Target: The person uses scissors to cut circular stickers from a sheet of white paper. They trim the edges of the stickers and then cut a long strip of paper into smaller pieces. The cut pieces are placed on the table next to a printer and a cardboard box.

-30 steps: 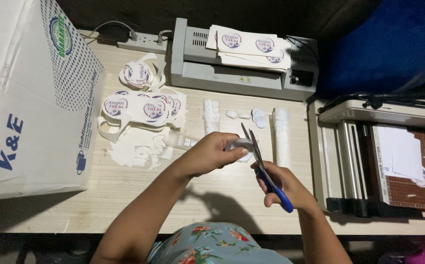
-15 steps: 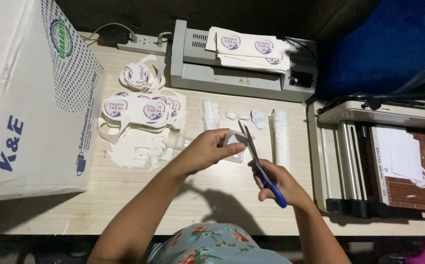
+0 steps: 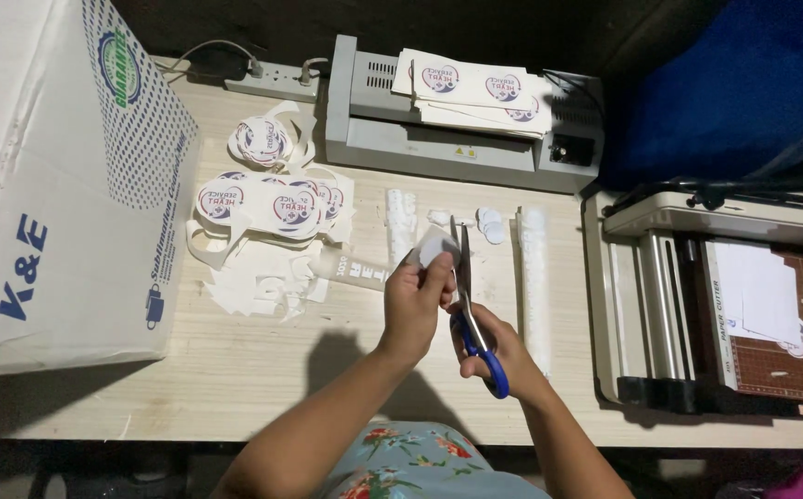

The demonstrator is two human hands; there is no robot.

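While the left hand (image 3: 415, 300) pinches a small round white paper cut-out (image 3: 435, 248) between thumb and fingers above the middle of the pale wooden worktop (image 3: 263, 360), the right hand (image 3: 494, 346) grips blue-handled steel scissors (image 3: 469, 305), blades touching the cut-out's right edge. Just left lies a white strip of printed paper (image 3: 353, 268). Farther left sits a pile of round printed stickers and trimmings (image 3: 267, 217). Far back stands a grey laminator (image 3: 457, 139); right, a paper trimmer (image 3: 725, 296).

Both forearms bare, no sleeves showing, no rings/watch seen. Left hand (image 3: 412, 300) & right hand (image 3: 498, 349) ungloved. Pale blue floral top (image 3: 415, 462), red/green print.
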